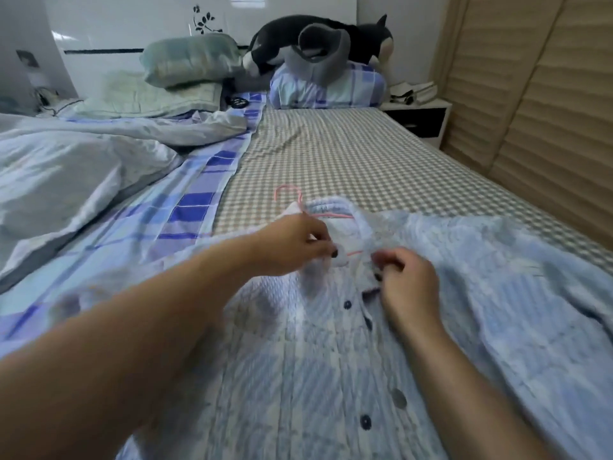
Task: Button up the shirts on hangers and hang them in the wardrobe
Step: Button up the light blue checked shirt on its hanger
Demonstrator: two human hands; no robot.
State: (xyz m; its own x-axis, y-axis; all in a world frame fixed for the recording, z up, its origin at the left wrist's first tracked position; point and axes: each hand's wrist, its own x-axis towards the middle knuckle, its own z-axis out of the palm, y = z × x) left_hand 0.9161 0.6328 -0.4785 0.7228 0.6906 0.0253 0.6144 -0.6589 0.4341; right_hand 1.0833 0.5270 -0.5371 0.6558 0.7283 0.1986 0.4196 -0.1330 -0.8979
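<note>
A light blue quilted shirt [331, 360] with dark buttons lies flat on the bed, collar away from me. A pink wire hanger [288, 190] sits inside it, its hook poking out past the collar. My left hand [292, 244] pinches the left side of the collar opening. My right hand [406, 280] pinches the right front edge just below the collar. The two edges lie a little apart between my hands. Several buttons run down the placket towards me.
The bed has a grey checked sheet [365, 154] beyond the shirt. A crumpled duvet [66, 161] lies to the left. Pillows and a black plush toy [318, 38] are at the headboard. A louvred wardrobe door [547, 94] stands along the right, beside a nightstand [421, 117].
</note>
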